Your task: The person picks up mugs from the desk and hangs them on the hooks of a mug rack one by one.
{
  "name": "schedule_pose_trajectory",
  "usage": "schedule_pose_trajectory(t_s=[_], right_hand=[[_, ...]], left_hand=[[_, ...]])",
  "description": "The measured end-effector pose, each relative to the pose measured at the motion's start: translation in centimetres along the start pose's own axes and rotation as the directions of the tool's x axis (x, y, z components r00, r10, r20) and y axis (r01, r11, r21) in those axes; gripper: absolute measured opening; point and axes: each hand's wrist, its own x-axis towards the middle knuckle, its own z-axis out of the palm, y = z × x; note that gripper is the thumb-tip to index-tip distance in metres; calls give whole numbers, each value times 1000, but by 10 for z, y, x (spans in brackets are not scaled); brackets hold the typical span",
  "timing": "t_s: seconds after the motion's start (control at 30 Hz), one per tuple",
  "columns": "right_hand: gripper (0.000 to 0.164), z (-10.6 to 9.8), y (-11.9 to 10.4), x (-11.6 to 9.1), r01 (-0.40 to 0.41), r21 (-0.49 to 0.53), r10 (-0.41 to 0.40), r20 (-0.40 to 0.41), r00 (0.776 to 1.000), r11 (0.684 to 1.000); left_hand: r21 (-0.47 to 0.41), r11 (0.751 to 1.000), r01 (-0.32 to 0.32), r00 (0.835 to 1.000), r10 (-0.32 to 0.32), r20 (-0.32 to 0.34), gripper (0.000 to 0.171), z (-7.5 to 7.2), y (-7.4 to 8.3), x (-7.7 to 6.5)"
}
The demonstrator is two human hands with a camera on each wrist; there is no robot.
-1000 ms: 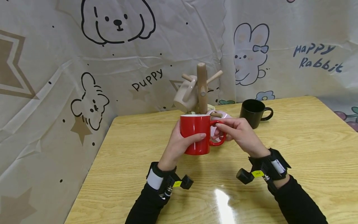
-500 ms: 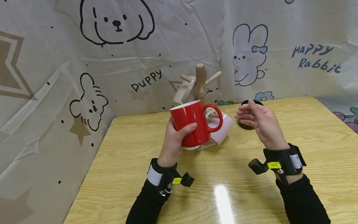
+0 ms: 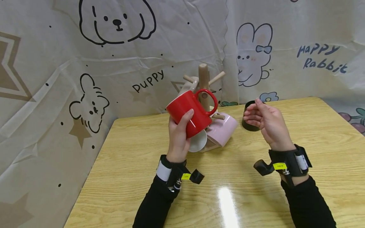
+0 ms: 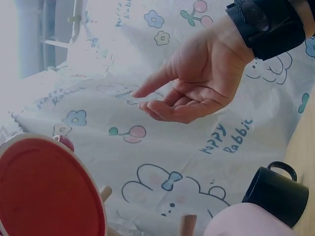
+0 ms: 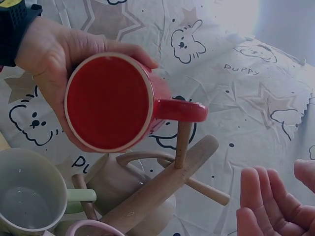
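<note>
My left hand grips a red mug by its body, thumb across the side. The mug tilts, its rim toward the upper left and its handle to the right. It is held in front of a wooden mug rack. In the head view a peg's end shows inside the handle's loop; whether the peg passes through, I cannot tell. My right hand hovers off to the right, fingers loosely bent and holding nothing. A black mug stands behind that hand, partly hidden in the head view.
A pink mug hangs low on the rack's right. A pale mug with a green handle and a beige mug hang on other pegs. One upper right peg is bare. A printed cloth stands behind the wooden table.
My right hand has let go of the red mug's handle and moved right. My left hand has raised the mug toward the rack and tilted it, uncovering the pink mug.
</note>
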Motion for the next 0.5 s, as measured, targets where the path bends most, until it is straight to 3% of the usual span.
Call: schedule_pose_trajectory(t_s=[0.5], right_hand=[[27,3,3,1,-13,-48,12,-7,1000,999]], left_hand=[[4,997,-79,993,79,-86,63,8,-16,15]])
